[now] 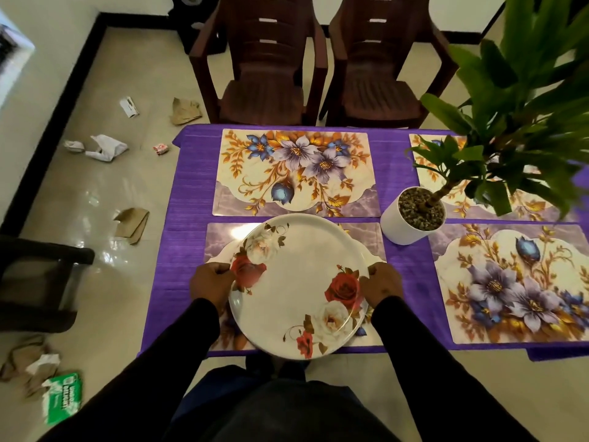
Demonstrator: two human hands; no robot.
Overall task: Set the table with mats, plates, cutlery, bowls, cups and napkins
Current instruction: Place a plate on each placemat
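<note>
A bench (191,199) under purple cloth carries floral mats; above the nearest mat (220,237), a round white rose-printed plate (296,288) sits between both hands, left hand (210,282) and right hand (382,283) each curled, gripping its rim

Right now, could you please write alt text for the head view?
Both hands, left hand and right hand, hold a rose-patterned white plate above the near placemat on a purple tablecloth. Three more floral placemats, a potted plant and two brown chairs lie beyond.

hands (296,283) gripping floral plate (298,301), above placemat (220,240)
</note>
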